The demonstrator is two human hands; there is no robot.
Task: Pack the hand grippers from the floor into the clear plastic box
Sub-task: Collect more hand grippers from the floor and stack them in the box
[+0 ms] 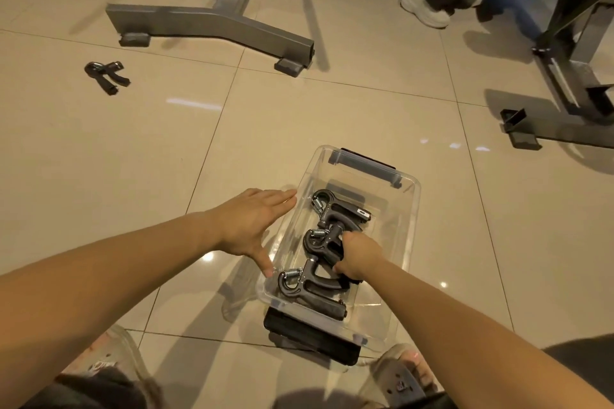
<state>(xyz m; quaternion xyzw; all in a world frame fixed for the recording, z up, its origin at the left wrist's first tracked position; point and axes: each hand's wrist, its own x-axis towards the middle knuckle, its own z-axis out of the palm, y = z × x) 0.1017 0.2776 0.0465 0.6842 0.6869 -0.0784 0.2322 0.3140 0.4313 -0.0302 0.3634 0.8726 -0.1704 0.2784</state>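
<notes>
Transparent sandals point(109, 359) on the person's feet fill the bottom corners of the frame, on glossy beige floor tiles point(99, 159). In the upper left, 1 loose hand gripper point(106, 74) lies on the tiles, well apart from everything else. Right of it, at the top, stands a grey metal stand foot point(212, 23).

Left of centre, the left hand point(252, 222) is spread flat with straight fingers and holds nothing; its fingertips and thumb tip touch the left long wall of the clear plastic box point(410, 209).

The box sits on the floor just below centre, lidless, with a dark latch point(365, 166) at its far end and a black latch point(312, 337) at its near end. Inside lie 3 black spring grippers in a row: the near gripper point(309, 287), the middle gripper point(317, 241) and the far gripper point(339, 209).

Inside the box, the right hand point(357, 256) has its fingers curled round the middle gripper's handles.

In the upper right are another person's white sneaker point(425, 10) and a black metal frame point(564, 76).
</notes>
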